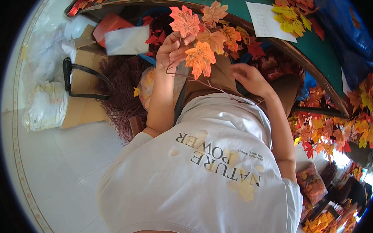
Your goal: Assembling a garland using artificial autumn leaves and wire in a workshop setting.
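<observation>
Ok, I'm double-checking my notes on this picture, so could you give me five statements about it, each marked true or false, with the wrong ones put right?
1. The left hand holds a leafy branch. True.
2. The right hand grips the white sheet of paper. False: the sheet lies on the green tabletop, apart from that hand.
3. A black strap lies against the cardboard at the left. True.
4. The shirt is plain black. False: it is pale, with dark lettering.
5. Crumpled blue plastic shows at the upper right. True.
</observation>
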{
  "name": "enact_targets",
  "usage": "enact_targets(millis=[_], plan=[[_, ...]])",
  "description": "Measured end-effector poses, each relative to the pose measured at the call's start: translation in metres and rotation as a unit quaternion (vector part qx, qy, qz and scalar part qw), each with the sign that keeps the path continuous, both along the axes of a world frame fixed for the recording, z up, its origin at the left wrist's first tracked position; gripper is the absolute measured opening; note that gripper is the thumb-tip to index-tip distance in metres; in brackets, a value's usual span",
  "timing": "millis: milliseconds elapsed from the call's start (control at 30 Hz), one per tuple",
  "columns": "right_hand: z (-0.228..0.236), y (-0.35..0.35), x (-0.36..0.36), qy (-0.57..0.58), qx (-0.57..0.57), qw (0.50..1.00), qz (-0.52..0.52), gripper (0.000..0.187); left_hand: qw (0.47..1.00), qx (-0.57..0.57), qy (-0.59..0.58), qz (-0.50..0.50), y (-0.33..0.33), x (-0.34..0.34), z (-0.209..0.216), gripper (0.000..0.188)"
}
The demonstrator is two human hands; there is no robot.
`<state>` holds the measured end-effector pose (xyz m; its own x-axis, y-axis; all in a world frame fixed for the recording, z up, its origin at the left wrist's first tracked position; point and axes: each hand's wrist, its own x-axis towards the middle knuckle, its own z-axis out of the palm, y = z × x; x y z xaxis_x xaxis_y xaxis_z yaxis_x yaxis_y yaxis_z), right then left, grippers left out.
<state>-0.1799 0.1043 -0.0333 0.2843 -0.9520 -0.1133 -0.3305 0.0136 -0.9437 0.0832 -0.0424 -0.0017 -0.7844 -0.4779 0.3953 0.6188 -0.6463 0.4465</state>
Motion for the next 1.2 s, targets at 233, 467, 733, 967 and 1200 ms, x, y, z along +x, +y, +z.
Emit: enact_targets(millis=[233, 467, 733, 967, 1200], plan=[[-0.003, -0.019, 0.029, -0.301, 0.138, 0.937, -0.111, 0.029, 0.999, -0.010, 0.015, -0.036, 0.011, -0.018, 0.001, 0.025], [-0.030, -0.029, 0.014, -0.581, 0.220, 0.778, -0.092, 0.049, 0.996, 0.001, 0.025, -0.088, 0.014, -0.019, -0.007, 0.041], [0.016, -0.022, 0.036, -0.617, 0.129, 0.763, -0.138, 0.058, 0.994, -0.014, -0.067, -0.083, 0.022, -0.020, -0.008, 0.049], [-0.017, -0.006, 0.007, -0.777, 0.022, 0.586, -0.229, 0.041, 0.850, -0.293, -0.430, -0.077, 0.009, -0.002, 0.008, 0.019], [-0.016, 0.015, -0.003, -0.716, 0.012, 0.631, -0.300, 0.028, 0.635, -0.443, -0.631, 0.041, 0.018, -0.016, 0.039, 0.013]])
